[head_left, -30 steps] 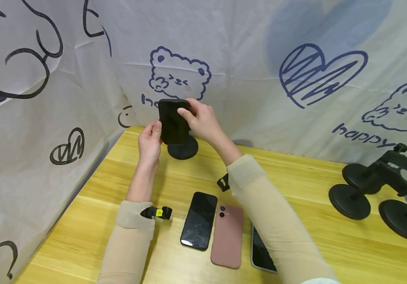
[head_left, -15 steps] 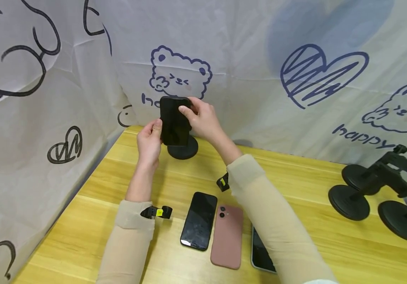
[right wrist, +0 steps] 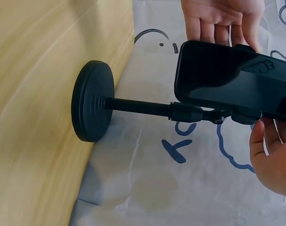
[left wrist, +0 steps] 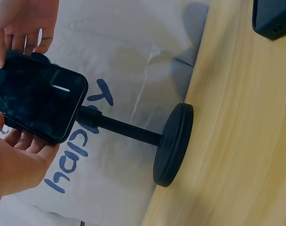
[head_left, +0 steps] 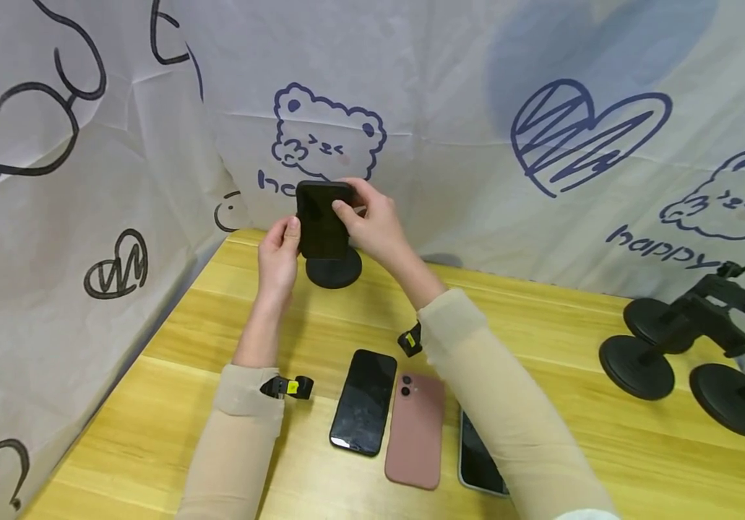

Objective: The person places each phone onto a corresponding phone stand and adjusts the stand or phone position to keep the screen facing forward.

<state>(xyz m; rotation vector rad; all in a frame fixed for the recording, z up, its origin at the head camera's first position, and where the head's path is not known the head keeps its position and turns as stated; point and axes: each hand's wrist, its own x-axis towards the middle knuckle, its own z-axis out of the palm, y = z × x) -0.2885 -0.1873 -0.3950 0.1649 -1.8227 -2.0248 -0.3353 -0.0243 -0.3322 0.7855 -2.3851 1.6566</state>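
Both hands hold a black smartphone (head_left: 321, 225) upright, its dark screen facing me, at the head of a black phone stand (head_left: 333, 273). My left hand (head_left: 278, 256) grips its left edge, thumb on the front side and fingers behind. At the upper right edge, my right hand (head_left: 375, 220) pinches phone and holder, thumb over the screen. In the left wrist view the stand's stem and round base (left wrist: 173, 145) show below the phone (left wrist: 37, 96). The right wrist view shows the holder's clamp (right wrist: 246, 115) along the phone's edge; most of the clamp is hidden behind it.
Nearer on the wooden table (head_left: 203, 318) lie a black phone (head_left: 364, 403), a pink phone (head_left: 415, 433) face down and another dark-screened phone (head_left: 480, 458), partly under the right sleeve. Several black stands (head_left: 639, 368) occupy the right side. White drawn-on cloth (head_left: 450, 188) hangs behind.
The held phone has shifted slightly right with both hands and looks shorter in the head view than half a second ago, as if tilted. The phones on the table have not moved.
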